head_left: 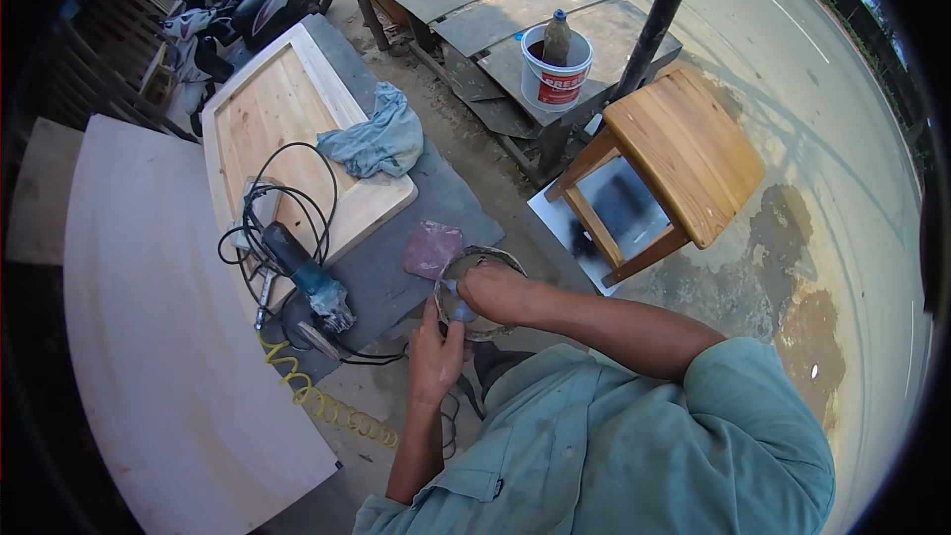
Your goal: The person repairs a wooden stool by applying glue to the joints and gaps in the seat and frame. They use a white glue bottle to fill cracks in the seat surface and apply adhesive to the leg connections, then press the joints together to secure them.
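Observation:
My left hand [436,352] grips the near rim of a small round metal tin [487,260] held over the edge of the grey bench. My right hand [492,292] reaches into the tin's open top, fingers closed on something small and bluish that I cannot make out. A reddish sheet of sandpaper [432,248] lies on the bench just beyond the tin. A blue and black angle grinder [302,272] with a coiled black cable lies left of my hands.
A wooden panel [287,129] carries a blue-grey rag [376,139]. A large pale board [168,337] lies at left, a yellow coiled hose [317,398] beside it. A wooden stool [674,154] stands at right, a white bucket with a bottle [555,64] behind. Scooters are parked at top left.

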A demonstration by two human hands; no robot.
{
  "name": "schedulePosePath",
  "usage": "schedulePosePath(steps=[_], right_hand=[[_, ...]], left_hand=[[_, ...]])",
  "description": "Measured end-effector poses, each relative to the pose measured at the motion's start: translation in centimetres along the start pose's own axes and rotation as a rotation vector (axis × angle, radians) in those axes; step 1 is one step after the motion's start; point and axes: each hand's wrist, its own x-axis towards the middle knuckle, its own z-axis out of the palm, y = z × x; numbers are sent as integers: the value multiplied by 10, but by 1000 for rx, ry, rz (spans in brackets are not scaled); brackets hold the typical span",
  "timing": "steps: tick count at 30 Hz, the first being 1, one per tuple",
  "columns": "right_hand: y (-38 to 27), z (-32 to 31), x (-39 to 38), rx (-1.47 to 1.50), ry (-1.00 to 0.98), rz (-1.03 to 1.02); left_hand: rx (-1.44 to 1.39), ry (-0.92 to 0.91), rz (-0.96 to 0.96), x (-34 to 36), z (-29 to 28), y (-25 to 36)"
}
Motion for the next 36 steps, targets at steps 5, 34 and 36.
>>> schedulePosePath(steps=[5, 34, 36], right_hand=[[34, 42, -170, 157, -71, 35], [517, 451, -442, 85, -58, 388], [529, 467, -444, 125, -27, 415]], left_hand=[[182, -177, -93, -74, 131, -2], [312, -396, -223, 186, 715, -467], [290, -423, -261, 197, 724, -489]])
